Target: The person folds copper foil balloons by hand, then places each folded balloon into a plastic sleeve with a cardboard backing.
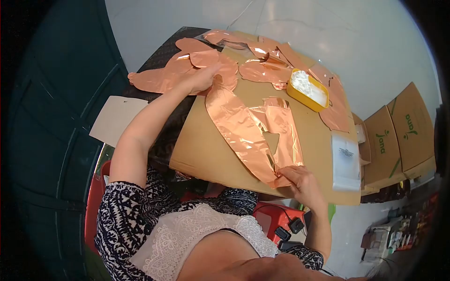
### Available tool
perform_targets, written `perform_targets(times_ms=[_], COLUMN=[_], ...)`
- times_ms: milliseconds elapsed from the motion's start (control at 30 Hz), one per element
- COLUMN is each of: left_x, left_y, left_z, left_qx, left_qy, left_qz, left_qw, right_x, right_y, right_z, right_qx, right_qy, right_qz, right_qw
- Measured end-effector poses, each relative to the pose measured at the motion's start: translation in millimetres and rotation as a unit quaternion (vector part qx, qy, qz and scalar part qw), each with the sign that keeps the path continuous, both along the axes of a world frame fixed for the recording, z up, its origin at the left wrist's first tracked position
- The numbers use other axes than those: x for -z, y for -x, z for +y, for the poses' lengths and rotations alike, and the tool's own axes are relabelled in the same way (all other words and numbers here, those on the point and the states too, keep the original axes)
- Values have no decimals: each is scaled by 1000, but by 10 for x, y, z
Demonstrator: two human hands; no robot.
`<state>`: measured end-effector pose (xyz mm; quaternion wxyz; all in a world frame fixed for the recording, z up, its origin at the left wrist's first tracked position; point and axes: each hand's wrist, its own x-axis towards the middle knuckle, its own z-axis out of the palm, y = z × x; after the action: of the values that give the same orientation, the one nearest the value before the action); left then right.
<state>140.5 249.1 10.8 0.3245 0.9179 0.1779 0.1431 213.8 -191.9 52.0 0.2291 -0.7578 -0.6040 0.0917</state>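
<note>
Pinching the near end of a long, flat rose-gold foil balloon (239,129) with my right hand (300,180), I press my left hand (204,79), fingers spread flat, on its far end. It lies across the brown cardboard surface (201,150), with a yellow tub of white powder (307,89) at the far right.

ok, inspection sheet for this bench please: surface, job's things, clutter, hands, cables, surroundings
Surface: flat brown cardboard sheet as worktop.
Job's things: long rose-gold foil balloon lying flat; more rose-gold foil pieces at the far edge.
Clutter: yellow tray of white material; clear plastic bag with label; pale card sheet.
Hands: left hand pressing foil at the far end; right hand pinching the balloon's near end.
Cables: black plugs and cord on a red surface.
Surroundings: printed cardboard boxes; pale floor.
</note>
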Motion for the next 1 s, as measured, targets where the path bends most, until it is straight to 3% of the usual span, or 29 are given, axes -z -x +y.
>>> perform_targets(times_ms=[133,200,233,267,333,433,467,567,600,700,767,867,1000], left_x=[-280,-458,-453,-587,-743,-444,-433,-547,-653,-1141,-1423,-1609,-1511], left_y=[86,255,391,534,725,799,795,879,897,983,935,728,530], left_z=[-299,-604,-873,-1142,-1532,-1864,-1895,-1854,-1873,-1948,-1882,-1714,-1293], left_qx=[-29,131,200,261,359,297,263,248,248,236,208,139,103], left_qy=[-36,-48,61,12,-166,-209,-263,-175,-152,-57,35,231,386], left_qz=[6,-20,-46,-14,-56,-115,-207,-136,-160,-179,-128,-164,-155], left_qw=[999,990,977,965,917,925,905,943,943,954,969,949,903], right_x=[19,-38,-78,-123,-215,-407,-490,-772,-794,-918,-1075,-1042,-696], right_y=[-72,-74,-63,-45,-15,72,100,103,55,115,82,-145,-459], right_z=[-36,-19,6,29,79,100,97,15,-48,-141,11,201,331], right_qx=[45,52,50,49,37,6,-7,-61,-74,117,139,141,156], right_qy=[-22,-48,-69,-91,-116,-152,-164,-246,-270,-351,-361,-382,-356], right_qz=[5,9,10,10,11,38,50,25,43,123,155,181,292], right_qw=[999,997,996,995,993,988,985,967,959,921,909,895,874])
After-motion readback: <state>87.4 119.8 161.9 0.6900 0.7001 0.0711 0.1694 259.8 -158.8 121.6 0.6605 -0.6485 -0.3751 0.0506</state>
